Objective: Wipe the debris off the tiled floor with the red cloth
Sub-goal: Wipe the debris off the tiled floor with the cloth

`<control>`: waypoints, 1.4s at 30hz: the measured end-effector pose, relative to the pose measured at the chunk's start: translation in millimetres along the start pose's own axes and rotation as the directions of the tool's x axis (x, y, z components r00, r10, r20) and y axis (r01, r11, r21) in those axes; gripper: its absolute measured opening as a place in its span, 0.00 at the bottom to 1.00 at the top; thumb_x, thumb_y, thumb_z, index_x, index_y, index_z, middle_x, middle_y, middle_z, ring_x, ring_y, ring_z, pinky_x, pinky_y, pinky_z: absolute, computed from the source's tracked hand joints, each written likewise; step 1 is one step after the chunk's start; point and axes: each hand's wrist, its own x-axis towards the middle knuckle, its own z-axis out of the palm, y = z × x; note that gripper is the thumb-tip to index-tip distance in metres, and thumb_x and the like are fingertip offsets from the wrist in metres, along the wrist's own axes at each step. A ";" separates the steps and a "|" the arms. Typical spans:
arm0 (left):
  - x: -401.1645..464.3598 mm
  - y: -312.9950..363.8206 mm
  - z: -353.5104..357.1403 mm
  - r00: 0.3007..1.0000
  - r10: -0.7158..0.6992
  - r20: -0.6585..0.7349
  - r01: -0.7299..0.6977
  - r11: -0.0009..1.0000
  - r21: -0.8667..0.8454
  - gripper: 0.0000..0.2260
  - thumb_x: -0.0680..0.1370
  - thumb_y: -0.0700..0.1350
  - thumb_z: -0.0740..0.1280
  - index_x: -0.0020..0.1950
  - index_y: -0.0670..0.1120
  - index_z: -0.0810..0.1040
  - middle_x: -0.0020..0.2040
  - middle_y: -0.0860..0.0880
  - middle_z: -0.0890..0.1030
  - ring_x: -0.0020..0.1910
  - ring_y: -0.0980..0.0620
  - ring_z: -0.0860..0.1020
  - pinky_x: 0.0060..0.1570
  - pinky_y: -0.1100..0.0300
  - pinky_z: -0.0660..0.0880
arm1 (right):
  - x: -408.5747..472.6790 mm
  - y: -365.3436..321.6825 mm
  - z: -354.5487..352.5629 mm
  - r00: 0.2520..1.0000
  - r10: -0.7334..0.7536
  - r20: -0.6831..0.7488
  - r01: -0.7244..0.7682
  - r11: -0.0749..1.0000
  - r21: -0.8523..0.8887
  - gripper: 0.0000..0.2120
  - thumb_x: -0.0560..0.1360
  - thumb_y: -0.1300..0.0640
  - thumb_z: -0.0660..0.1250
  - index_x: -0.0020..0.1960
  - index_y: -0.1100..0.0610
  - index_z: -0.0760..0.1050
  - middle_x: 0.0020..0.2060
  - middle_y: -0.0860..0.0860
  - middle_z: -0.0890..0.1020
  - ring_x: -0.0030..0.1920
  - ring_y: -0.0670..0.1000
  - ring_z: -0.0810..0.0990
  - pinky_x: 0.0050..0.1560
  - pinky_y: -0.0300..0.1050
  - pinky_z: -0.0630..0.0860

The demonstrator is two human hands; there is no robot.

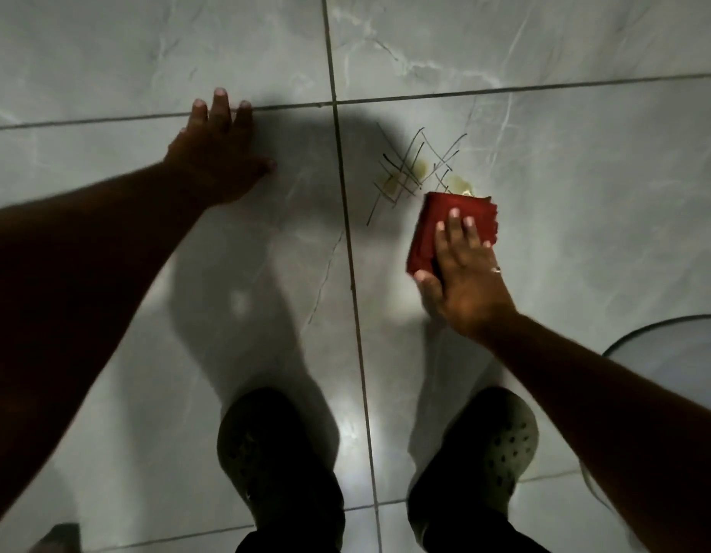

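The two forearms are reaching out from nearest the camera, the left one (66,281) filling the lower-left corner, and below them a pair of dark perforated clogs (489,445) is standing either side of a grout line.

On the right hand (463,273), the fingers (451,233) are lying spread and flat, pressing down on the red cloth (437,225) rather than closing round it; the thumb is touching the cloth's near corner and a ring is showing on one finger. The cloth, folded into a thick pad, is resting on the tiled floor (585,193) with its far edge touching the nearest yellowish patch of debris (459,183). The left hand (216,153) is empty, fingers splayed wide, palm bearing on the tile well to the left as a prop.

The wiping is looking barely begun: yellowish smears (393,181) and a tangle of thin dark strands (417,161) are lying just beyond the cloth, uncleared. Nearly all the mess seems left to do, probably with a forward and leftward sweep.

A pale rounded object (673,345), cut off at the right edge, is sitting near the right arm, too little shown to identify. Shadow is falling across the debris, making its full extent hard to judge.
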 end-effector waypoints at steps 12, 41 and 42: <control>-39.1 -1.7 7.0 0.999 0.021 -0.038 -0.024 0.996 -0.091 0.35 0.79 0.59 0.59 0.79 0.42 0.52 0.79 0.36 0.50 0.78 0.34 0.50 0.75 0.39 0.55 | 68.1 -13.7 -32.3 0.938 0.341 -0.065 -0.329 0.933 0.143 0.36 0.80 0.44 0.54 0.77 0.63 0.43 0.78 0.62 0.43 0.77 0.66 0.41 0.74 0.66 0.46; -32.8 -27.4 56.5 0.952 0.120 -0.283 -0.125 0.992 -0.002 0.38 0.78 0.64 0.55 0.79 0.42 0.49 0.80 0.36 0.49 0.78 0.34 0.49 0.75 0.37 0.51 | 30.6 -23.4 6.9 0.979 0.048 -0.196 -0.037 0.998 0.057 0.32 0.81 0.47 0.54 0.77 0.61 0.46 0.78 0.59 0.45 0.78 0.60 0.40 0.77 0.59 0.43; -34.1 -28.7 58.7 0.946 0.127 -0.300 -0.127 0.992 0.018 0.39 0.77 0.65 0.54 0.79 0.41 0.49 0.80 0.35 0.50 0.78 0.33 0.50 0.74 0.37 0.52 | 39.9 -20.4 2.4 0.968 0.118 -0.220 -0.099 0.991 0.094 0.32 0.81 0.47 0.53 0.77 0.61 0.46 0.78 0.60 0.45 0.78 0.61 0.41 0.77 0.60 0.43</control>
